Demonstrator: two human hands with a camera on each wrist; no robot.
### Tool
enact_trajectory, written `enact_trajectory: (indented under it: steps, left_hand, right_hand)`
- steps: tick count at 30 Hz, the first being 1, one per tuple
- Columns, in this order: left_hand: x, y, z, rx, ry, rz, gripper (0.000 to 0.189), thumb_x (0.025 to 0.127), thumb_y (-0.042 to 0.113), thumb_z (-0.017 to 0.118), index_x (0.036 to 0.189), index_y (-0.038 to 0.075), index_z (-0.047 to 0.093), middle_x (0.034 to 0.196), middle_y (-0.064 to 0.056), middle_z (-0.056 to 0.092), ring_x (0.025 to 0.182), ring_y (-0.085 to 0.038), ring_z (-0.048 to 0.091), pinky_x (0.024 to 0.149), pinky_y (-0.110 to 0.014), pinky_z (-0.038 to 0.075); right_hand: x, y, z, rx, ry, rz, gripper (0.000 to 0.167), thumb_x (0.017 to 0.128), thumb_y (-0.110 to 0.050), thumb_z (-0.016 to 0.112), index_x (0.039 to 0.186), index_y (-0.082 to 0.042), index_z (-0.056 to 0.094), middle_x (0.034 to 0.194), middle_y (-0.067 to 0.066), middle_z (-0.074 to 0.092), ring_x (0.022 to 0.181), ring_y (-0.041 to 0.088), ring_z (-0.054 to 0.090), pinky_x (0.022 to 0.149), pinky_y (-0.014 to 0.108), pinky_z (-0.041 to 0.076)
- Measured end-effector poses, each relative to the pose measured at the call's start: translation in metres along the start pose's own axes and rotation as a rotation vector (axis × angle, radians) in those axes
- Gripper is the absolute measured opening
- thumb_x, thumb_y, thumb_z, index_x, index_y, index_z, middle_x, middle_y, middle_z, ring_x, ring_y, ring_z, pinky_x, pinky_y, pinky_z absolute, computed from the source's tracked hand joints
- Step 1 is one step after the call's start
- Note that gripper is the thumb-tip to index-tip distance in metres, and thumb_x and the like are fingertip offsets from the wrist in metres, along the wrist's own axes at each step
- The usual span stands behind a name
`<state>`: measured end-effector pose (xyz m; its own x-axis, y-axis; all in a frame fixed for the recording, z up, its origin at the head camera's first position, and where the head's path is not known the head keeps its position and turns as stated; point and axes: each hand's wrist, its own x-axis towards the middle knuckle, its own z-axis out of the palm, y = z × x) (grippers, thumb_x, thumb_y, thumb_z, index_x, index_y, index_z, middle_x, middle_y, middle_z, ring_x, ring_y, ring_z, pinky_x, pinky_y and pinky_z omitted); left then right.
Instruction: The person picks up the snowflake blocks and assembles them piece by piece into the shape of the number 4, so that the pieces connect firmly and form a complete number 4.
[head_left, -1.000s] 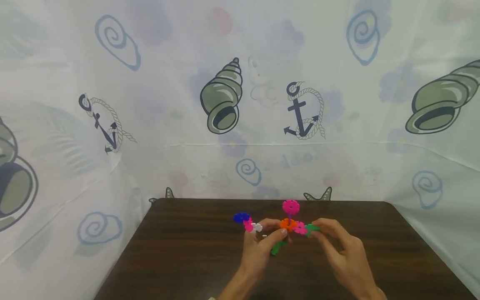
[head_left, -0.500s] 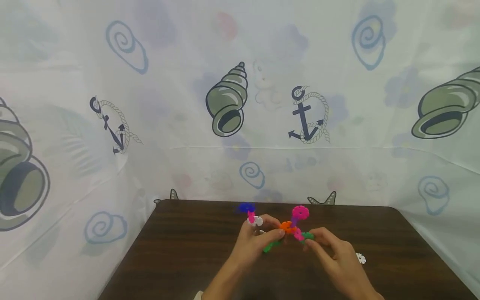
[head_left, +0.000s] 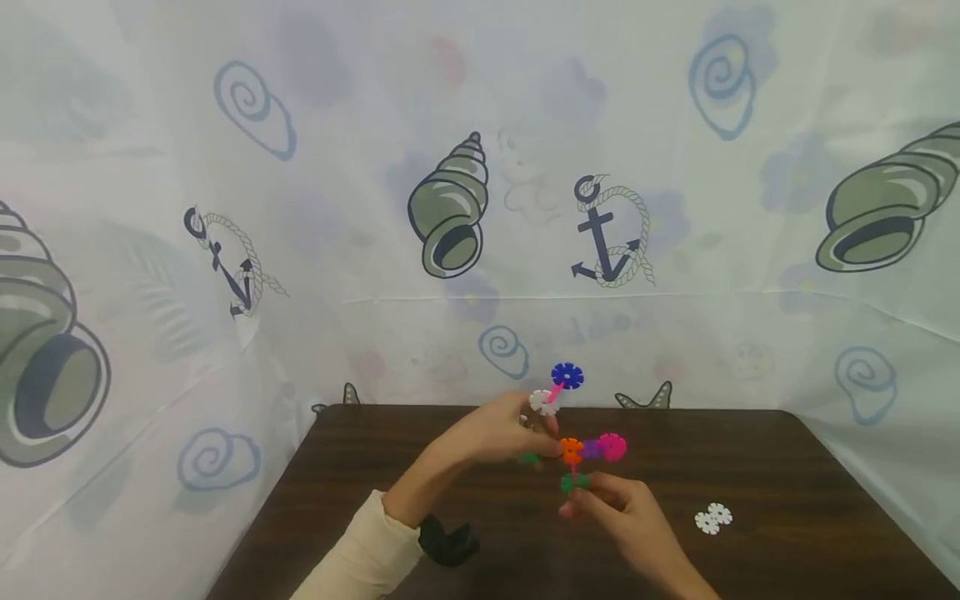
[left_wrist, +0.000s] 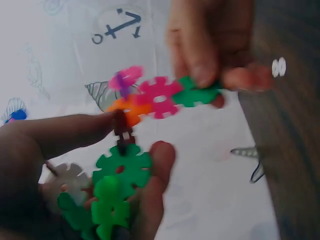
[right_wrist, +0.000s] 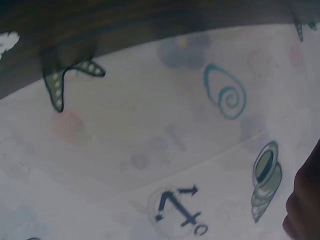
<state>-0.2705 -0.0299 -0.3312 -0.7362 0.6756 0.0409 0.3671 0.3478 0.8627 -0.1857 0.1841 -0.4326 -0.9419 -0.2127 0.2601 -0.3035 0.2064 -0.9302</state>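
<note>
My left hand point(head_left: 487, 429) grips a chain of notched plastic flower discs between thumb and fingers, held up over the table. An orange disc point(head_left: 571, 451) is at the thumb tip, with a purple disc point(head_left: 591, 450) and a pink disc point(head_left: 612, 447) joined beyond it. Above the hand stick out a white disc point(head_left: 544, 402) and a blue disc point(head_left: 567, 376). Several green discs point(left_wrist: 122, 167) sit within the left palm in the left wrist view. My right hand point(head_left: 626, 510) pinches the green end disc point(left_wrist: 192, 92), which links through another pink disc point(left_wrist: 159, 97) to the orange one.
Two white discs point(head_left: 712, 518) lie together on the dark wooden table point(head_left: 360, 500), right of the right hand. A black object point(head_left: 447, 542) shows beneath the left sleeve point(head_left: 367, 546). A patterned white cloth point(head_left: 420, 333) hangs behind the table.
The left hand has turned over and risen, swinging the blue end up and rightward. The pink-and-purple branch has tipped from upright to pointing right. The right hand moved left and lower, uncovering the white discs.
</note>
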Motion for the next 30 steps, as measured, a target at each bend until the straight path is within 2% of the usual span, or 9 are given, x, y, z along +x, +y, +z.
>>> enact_trajectory:
  steps: [2,5,10,15,18,21,23,27,30]
  left_hand:
    - [0.003,0.007,-0.004,0.077,-0.016,-0.019,0.032,0.087,0.025,0.08,0.111,0.011,0.065,0.103,-0.001,0.072,0.079,-0.018,0.074,0.072,-0.033,0.062]
    - [0.005,0.018,-0.008,0.177,-0.029,-0.044,0.05,0.087,0.033,0.08,0.128,0.012,0.061,0.115,-0.002,0.071,0.088,-0.017,0.073,0.075,-0.031,0.061]
    - [0.003,0.03,-0.011,0.324,-0.042,-0.027,0.067,0.085,0.044,0.079,0.141,0.013,0.056,0.12,-0.001,0.073,0.1,-0.012,0.07,0.082,-0.028,0.058]
    - [0.0,0.035,-0.014,0.337,-0.081,0.006,0.069,0.085,0.048,0.077,0.142,0.015,0.055,0.122,0.001,0.072,0.1,-0.009,0.068,0.085,-0.029,0.057]
    - [-0.003,0.034,-0.019,0.318,-0.074,0.018,0.063,0.087,0.056,0.073,0.138,0.021,0.059,0.123,0.003,0.071,0.107,-0.012,0.067,0.086,-0.031,0.058]
    - [-0.009,0.031,-0.027,0.256,-0.038,0.042,0.057,0.091,0.064,0.065,0.134,0.028,0.061,0.127,0.007,0.07,0.117,-0.015,0.065,0.093,-0.036,0.057]
    - [-0.013,0.025,-0.033,0.183,-0.005,0.089,0.057,0.095,0.067,0.057,0.137,0.028,0.061,0.13,0.005,0.07,0.123,-0.017,0.064,0.1,-0.041,0.056]
    - [-0.017,0.002,-0.038,-0.071,0.119,0.231,0.06,0.108,0.058,0.037,0.141,0.013,0.059,0.134,-0.01,0.069,0.126,-0.028,0.065,0.109,-0.05,0.051]
    - [-0.014,-0.025,-0.027,-0.333,0.261,0.268,0.058,0.113,0.044,0.032,0.134,0.0,0.063,0.126,-0.017,0.072,0.119,-0.032,0.069,0.105,-0.047,0.054]
  right_hand:
    - [0.002,0.006,0.006,0.094,-0.021,-0.019,0.029,0.106,-0.017,0.058,0.117,0.008,0.068,0.1,0.015,0.08,0.091,0.019,0.078,0.084,0.036,0.063]
    - [0.003,0.011,0.014,0.189,-0.017,-0.051,0.029,0.107,-0.013,0.055,0.118,0.012,0.065,0.103,0.017,0.079,0.089,0.021,0.078,0.082,0.042,0.063]
    - [0.002,0.011,0.018,0.19,0.046,-0.066,0.028,0.106,-0.014,0.056,0.118,0.008,0.068,0.106,0.023,0.077,0.084,0.018,0.077,0.078,0.041,0.064]
    - [0.001,0.01,0.017,0.173,0.071,-0.085,0.026,0.106,-0.013,0.056,0.118,0.007,0.068,0.106,0.026,0.076,0.082,0.018,0.077,0.076,0.039,0.063]
    - [0.001,0.009,0.016,0.165,0.075,-0.098,0.025,0.106,-0.011,0.056,0.118,0.007,0.069,0.104,0.024,0.077,0.081,0.019,0.077,0.076,0.039,0.063]
    - [0.001,0.008,0.016,0.164,0.073,-0.107,0.024,0.105,-0.01,0.056,0.118,0.006,0.069,0.103,0.024,0.077,0.081,0.019,0.077,0.075,0.039,0.064]
    - [0.001,0.007,0.016,0.159,0.077,-0.113,0.024,0.105,-0.01,0.057,0.118,0.006,0.069,0.102,0.023,0.078,0.08,0.019,0.077,0.075,0.04,0.064]
    - [0.001,0.004,0.015,0.164,0.09,-0.111,0.022,0.105,-0.009,0.058,0.115,0.006,0.07,0.103,0.019,0.079,0.081,0.02,0.077,0.074,0.04,0.064]
    - [-0.001,0.0,0.015,0.178,0.098,-0.132,0.021,0.104,-0.007,0.057,0.115,0.007,0.069,0.103,0.02,0.078,0.081,0.02,0.077,0.073,0.039,0.064]
